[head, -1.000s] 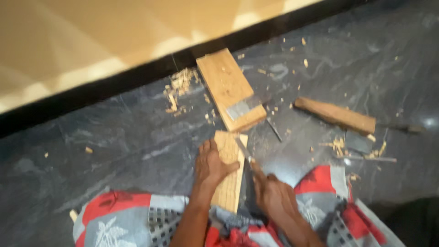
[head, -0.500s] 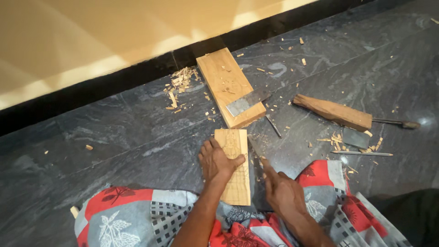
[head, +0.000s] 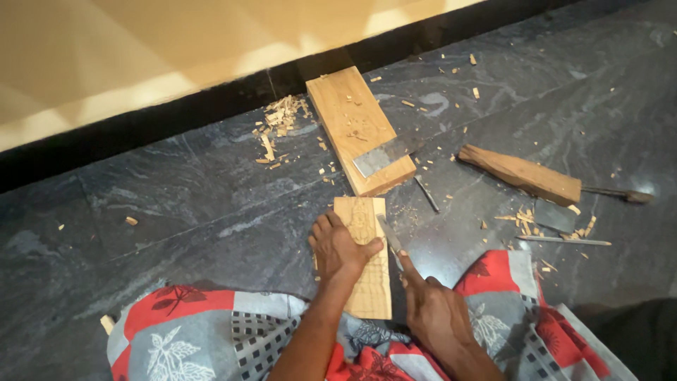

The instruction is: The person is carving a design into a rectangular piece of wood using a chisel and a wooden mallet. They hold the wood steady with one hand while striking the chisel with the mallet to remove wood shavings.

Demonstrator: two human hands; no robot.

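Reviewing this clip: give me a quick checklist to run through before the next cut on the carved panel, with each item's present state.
1. Carved wooden panel held down: ok, the left hand lies flat across its upper part.
2. Tool in hand: ok, the right hand grips a chisel whose blade lies along the panel's right edge.
3. Left fingers out of the blade's way: not ok, the thumb sits right beside the blade.
4. Panel flat on the floor: cannot tell, its near end runs over the patterned cloth.
5. Mallet within reach: ok, it lies on the floor to the right.
6. Blade sharpness: cannot tell.
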